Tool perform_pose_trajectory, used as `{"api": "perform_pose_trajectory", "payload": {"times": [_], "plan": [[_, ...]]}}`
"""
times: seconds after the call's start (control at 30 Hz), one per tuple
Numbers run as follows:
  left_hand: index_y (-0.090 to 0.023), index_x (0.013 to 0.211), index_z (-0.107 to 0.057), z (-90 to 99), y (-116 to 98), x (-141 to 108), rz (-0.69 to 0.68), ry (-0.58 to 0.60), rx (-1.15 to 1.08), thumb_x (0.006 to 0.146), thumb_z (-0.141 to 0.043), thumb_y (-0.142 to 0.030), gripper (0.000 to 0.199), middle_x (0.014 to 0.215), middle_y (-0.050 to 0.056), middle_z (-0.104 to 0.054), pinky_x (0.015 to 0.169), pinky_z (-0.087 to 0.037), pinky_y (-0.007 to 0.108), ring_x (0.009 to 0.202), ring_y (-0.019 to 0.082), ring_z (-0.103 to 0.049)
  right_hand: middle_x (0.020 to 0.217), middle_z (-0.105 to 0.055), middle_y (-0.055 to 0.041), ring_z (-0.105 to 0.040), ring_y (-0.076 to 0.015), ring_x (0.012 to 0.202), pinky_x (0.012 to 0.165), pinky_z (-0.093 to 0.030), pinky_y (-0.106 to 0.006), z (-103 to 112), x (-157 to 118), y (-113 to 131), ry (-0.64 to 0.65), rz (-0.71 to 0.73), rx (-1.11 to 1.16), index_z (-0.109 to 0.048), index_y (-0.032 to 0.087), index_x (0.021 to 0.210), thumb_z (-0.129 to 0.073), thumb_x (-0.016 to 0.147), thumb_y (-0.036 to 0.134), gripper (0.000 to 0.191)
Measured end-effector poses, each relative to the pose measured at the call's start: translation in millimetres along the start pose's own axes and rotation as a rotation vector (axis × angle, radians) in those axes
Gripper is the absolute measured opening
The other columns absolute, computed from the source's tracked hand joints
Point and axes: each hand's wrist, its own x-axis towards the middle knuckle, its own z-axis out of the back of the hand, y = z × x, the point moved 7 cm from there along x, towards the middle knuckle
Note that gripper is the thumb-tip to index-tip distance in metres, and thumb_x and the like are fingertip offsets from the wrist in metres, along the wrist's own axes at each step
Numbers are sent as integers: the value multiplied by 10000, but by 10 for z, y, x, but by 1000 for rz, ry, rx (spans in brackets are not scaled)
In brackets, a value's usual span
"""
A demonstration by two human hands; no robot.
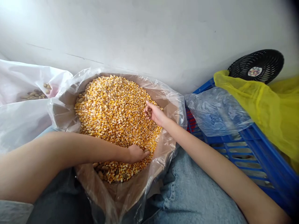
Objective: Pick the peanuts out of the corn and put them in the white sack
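Observation:
A heap of yellow and white corn kernels (116,109) fills an open box lined with a clear plastic bag (174,102). My left hand (138,154) rests low on the kernels near the front right, its fingers curled around something brown, perhaps a peanut. Above the heap's right side, my right hand (153,113) is closed with thumb and fingers around a few brown peanuts. More brown peanuts (101,171) lie at the front left edge of the corn.
White bag (18,79) with peanuts (35,94) at the left. On the right, a blue crate (259,155) bears clear plastic (217,109), yellow netting (257,96) and a black basket (257,65). A pale wall (140,37) stands behind.

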Motion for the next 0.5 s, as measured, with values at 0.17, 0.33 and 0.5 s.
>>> {"api": "perform_pose_trajectory", "payload": {"times": [0.17,0.33,0.5], "plan": [[-156,1033,-481,51,6,103,31,29,-62,795,-345,-134,275,735,103,-646,515,-455,317,675,237,-619,422,-435,-24,-510,-150,527,547,-373,-255,169,9,33,-128,32,-931,-372,181,413,-371,756,485,457],[-136,979,-524,156,78,133,72,11,-112,792,-338,-123,264,734,127,-646,546,-454,337,694,245,-616,595,-598,-105,-584,-251,735,659,-420,-337,370,72,-193,-82,-150,-1503,-542,157,468,-594,629,341,250],[-140,865,-564,181,114,-36,108,66,-316,740,-405,-326,275,766,127,-638,540,-443,319,691,240,-595,650,-635,-86,-602,-264,736,652,-449,-401,467,249,-495,-92,-317,-1543,-616,171,520,-727,434,215,147]]}}
